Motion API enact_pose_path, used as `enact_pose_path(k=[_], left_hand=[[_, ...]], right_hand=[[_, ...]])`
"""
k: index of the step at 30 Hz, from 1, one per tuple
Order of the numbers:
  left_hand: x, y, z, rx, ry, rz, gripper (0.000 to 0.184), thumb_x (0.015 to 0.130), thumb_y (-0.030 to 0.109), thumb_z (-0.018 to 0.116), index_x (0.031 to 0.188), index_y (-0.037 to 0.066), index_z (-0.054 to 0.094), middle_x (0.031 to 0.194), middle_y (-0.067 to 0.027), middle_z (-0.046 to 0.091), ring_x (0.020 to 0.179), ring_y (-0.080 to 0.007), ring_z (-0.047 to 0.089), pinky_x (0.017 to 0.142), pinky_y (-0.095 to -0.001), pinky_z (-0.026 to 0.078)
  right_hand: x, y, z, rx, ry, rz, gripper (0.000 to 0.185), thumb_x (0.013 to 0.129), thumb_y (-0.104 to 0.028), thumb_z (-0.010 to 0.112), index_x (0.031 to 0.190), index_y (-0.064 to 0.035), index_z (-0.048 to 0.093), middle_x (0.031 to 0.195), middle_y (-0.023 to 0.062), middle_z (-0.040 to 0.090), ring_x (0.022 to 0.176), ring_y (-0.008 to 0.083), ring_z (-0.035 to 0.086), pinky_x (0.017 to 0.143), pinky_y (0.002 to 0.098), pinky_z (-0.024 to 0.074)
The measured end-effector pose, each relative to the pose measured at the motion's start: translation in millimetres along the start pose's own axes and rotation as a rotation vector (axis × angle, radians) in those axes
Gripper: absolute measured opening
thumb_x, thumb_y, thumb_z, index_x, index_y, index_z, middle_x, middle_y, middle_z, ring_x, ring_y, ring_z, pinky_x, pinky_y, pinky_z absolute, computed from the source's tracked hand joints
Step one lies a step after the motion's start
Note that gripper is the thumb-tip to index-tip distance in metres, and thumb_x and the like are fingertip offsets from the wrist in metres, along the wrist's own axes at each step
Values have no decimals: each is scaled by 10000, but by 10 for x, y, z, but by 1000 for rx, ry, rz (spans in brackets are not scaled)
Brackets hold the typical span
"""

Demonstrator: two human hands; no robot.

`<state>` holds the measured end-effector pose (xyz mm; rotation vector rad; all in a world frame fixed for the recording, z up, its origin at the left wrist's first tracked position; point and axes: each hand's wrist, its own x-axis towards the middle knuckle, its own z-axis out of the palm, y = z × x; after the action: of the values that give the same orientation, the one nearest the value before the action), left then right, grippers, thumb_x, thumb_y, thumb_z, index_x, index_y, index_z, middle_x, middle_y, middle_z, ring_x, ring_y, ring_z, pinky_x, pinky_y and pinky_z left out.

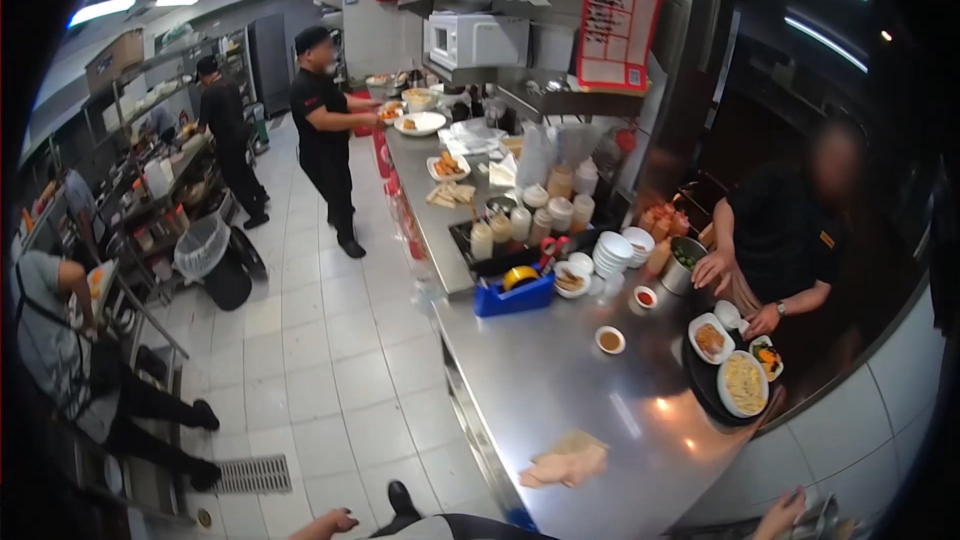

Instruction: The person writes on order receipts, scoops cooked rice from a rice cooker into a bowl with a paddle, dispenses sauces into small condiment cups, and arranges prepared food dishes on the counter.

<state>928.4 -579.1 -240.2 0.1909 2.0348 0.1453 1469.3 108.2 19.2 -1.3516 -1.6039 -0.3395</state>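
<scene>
Fingers of left hand (333, 523) and right hand (782, 516) at lower edge; grip cannot be told. Cloth (565, 460) lies on counter (540, 370), apart from both. Judged: between handlings; grasping it calls for reaching inward.

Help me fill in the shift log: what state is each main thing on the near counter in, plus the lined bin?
Beige cloth: rumpled, lying flat
Brown-sauce cup: open, filled
Red-sauce cup: open, filled
Black tray: loaded with dishes
Oval dish: full, uncovered
Blue tape dispenser: loaded, yellow roll
White bowls: stacked
Black bin: open, clear liner inside
</scene>
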Motion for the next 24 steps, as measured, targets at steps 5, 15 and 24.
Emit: enact_pose_path(k=[5, 15, 24], left_hand=[[800, -335, -1253, -144, 290, 121, 573, 785, 362, 564, 1237, 13, 515, 1165, -234, 575, 1124, -361, 528, 965, -385, 418], [1906, 825, -3140, -457, 170, 546, 472, 846, 276, 591, 1243, 35, 507, 951, -114, 661, 843, -192, 647, 761, -316, 498], [2879, 726, -4410, -285, 232, 565, 456, 853, 243, 555, 1243, 14, 501, 1016, -195, 621, 892, -244, 600, 752, -389, 489]], right_hand=[[-1486, -2255, 793, 347, -552, 290, 375, 824, -114, 599, 1151, 37, 497, 1115, 175, 489, 1058, 307, 479, 916, 388, 402], [-2522, -3901, 1301, -634, -547, 127, 308, 820, -191, 574, 1070, -12, 592, 1036, 181, 570, 967, 286, 538, 816, 381, 452], [-2546, -4221, 1781, -881, -436, 179, 336, 798, -293, 574, 1009, -37, 631, 1028, 190, 598, 989, 321, 540, 781, 452, 456]])
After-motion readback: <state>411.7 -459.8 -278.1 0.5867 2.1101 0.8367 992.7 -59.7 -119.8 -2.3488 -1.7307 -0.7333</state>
